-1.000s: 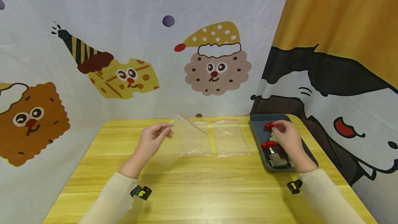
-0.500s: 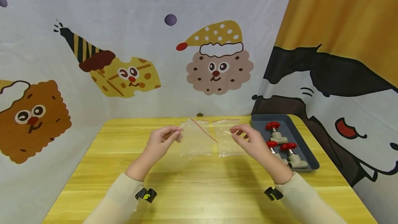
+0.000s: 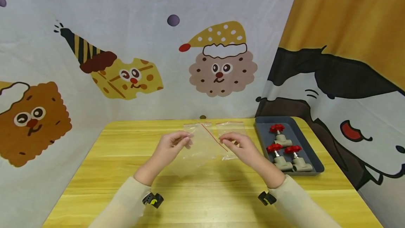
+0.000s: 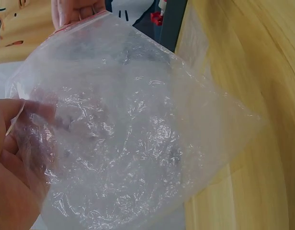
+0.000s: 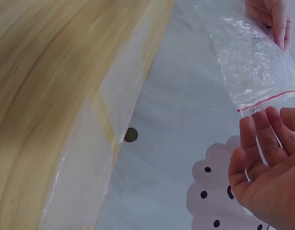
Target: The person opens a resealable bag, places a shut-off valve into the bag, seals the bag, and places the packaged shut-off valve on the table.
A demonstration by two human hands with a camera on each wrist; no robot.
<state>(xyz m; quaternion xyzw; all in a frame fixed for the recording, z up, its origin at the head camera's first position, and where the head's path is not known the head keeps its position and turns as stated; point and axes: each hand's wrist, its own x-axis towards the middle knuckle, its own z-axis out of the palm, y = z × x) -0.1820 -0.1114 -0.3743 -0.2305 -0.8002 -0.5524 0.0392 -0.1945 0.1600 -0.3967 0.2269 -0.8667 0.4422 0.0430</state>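
Observation:
My left hand [image 3: 170, 147] pinches a clear zip-lock bag [image 3: 200, 145] by its side edge, between thumb and fingers. The bag hangs tilted above the table, its red zip strip [image 3: 214, 137] slanting down toward my right hand [image 3: 243, 147]. In the right wrist view, the right hand's fingers [image 5: 263, 141] reach the bag's mouth just past the red strip, loosely bent, with the thumb standing apart from them. The left wrist view has the bag's crinkled film [image 4: 128, 129] spread wide, the left thumb and fingers at its edge.
Two more clear zip-lock bags lie flat at the table's back, one of them the right-hand bag [image 3: 229, 126]. A grey tray [image 3: 295, 124] at the right holds three beige pipe valves with red handwheels, including a front valve [image 3: 302, 164]. A printed curtain [image 3: 142, 38] stands behind the table.
My right hand has left the valves in the tray and come left to the bag's red zip strip. The left hand has carried the bag slightly right and lower.

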